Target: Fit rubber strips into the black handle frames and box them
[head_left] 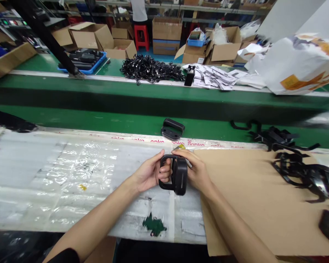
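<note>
A black plastic device with a looped handle (pixel 181 177) is held between both hands above the plastic-covered bench. My left hand (pixel 155 171) is closed, its fingers wrapped through the loop from the left. On the other side, my right hand (pixel 199 170) grips the thicker body, with its fingers over the top edge and partly hidden behind it. Just past my right fingers shows a small yellow thing (pixel 181 147), too covered to name. A similar black handled device (pixel 172 129) lies farther back on the green surface, touched by neither hand.
A cardboard sheet (pixel 235 204) covers the bench at right, with black bracket-like parts (pixel 296 168) on it. On the raised green shelf lie tangled black cables (pixel 150 69), folded papers (pixel 216 76), a blue tray (pixel 95 62) and a large white bag (pixel 298 69).
</note>
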Demonstrator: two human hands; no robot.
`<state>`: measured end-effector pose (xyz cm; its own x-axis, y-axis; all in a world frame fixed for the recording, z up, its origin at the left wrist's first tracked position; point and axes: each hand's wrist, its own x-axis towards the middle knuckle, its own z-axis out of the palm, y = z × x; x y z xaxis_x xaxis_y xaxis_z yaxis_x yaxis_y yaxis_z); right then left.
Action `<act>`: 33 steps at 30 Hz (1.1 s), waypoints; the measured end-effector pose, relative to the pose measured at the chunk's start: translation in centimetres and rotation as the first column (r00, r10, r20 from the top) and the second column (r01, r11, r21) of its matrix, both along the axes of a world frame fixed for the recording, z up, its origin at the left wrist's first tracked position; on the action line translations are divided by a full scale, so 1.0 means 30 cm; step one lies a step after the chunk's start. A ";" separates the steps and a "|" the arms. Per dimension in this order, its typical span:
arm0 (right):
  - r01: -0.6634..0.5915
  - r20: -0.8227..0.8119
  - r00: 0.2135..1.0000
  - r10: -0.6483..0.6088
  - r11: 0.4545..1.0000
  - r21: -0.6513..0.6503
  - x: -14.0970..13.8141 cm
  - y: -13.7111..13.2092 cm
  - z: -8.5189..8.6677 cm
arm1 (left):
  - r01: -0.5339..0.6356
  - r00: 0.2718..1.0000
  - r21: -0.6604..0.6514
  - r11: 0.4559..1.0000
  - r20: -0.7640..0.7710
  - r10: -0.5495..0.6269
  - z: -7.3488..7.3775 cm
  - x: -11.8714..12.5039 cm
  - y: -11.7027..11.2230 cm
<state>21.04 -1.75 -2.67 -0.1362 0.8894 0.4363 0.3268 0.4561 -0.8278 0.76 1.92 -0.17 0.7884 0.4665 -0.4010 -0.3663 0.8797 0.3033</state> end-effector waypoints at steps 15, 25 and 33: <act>0.030 0.228 0.972 -0.051 0.995 0.094 0.000 -0.010 -0.015 | -0.034 0.998 -0.123 0.992 0.044 0.040 -0.050 0.002 0.007; 0.037 0.200 0.979 -0.043 0.999 0.036 -0.006 -0.010 -0.002 | -0.030 0.999 -0.014 0.999 -0.046 0.030 -0.044 0.013 0.000; -0.011 0.194 0.981 0.008 1.000 0.019 0.005 -0.017 -0.005 | 0.013 0.995 0.095 0.995 -0.105 -0.003 -0.025 0.021 -0.017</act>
